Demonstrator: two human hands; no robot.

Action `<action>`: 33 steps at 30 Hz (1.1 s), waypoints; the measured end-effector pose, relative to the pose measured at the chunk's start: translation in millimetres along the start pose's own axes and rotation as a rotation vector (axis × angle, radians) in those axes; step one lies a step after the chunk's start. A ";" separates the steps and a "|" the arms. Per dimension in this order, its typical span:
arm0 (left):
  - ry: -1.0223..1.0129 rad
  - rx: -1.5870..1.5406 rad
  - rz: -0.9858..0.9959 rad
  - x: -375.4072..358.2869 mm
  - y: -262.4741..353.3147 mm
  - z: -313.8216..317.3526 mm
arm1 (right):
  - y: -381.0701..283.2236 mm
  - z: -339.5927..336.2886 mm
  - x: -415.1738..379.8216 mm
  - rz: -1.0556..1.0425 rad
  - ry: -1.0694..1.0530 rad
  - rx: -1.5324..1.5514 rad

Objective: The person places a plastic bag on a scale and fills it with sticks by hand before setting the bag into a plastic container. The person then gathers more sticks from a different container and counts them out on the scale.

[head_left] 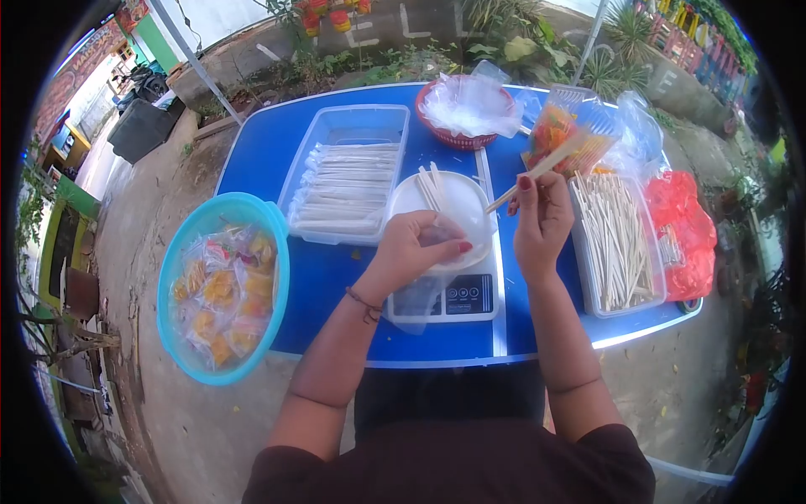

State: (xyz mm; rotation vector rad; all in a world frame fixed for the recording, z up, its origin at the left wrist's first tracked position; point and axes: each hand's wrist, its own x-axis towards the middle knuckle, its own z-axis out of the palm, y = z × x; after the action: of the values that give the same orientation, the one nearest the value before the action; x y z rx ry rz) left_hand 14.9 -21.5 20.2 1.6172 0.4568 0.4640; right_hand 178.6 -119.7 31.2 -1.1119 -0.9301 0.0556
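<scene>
My left hand (420, 245) pinches a clear plastic bag (413, 307), which hangs over the front of a white kitchen scale (493, 309). My right hand (544, 220) is closed on a few long pale sticks (550, 160), raised and tilted right of the scale. Several similar short sticks (431, 186) lie on the scale's round white plate (473, 189), partly behind my left hand. Near my right hand, a clear box (589, 296) is full of loose pale sticks (617, 244).
A clear tub (306, 134) of wrapped stick bundles (348, 189) stands behind left. A turquoise basin (165, 294) holds bagged yellow snacks (220, 287). A red basket (432, 130) of plastic bags (466, 105) and a red bag (684, 223) also rest on the blue table (327, 294).
</scene>
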 end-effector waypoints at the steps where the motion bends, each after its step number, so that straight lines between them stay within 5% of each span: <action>1: -0.002 0.001 -0.007 -0.7 1.2 2.2 | 0.9 -1.7 -0.8 -0.052 0.000 -0.004; 8: 0.040 0.093 -0.004 -1.6 1.2 4.1 | 3.2 -3.3 -6.0 -0.175 0.021 0.190; 22: 0.007 -0.213 -0.008 -0.1 0.0 3.3 | 14.9 -5.0 -9.7 0.065 -0.240 -0.060; 33: -0.060 -0.146 -0.008 -0.6 0.7 2.0 | 1.0 3.3 -4.9 0.187 -0.189 0.266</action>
State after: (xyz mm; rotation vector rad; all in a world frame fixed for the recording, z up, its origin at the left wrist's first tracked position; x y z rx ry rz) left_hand 15.5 -23.6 20.7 1.4844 0.3755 0.4323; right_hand 173.7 -119.2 27.8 -0.9527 -0.9524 0.4325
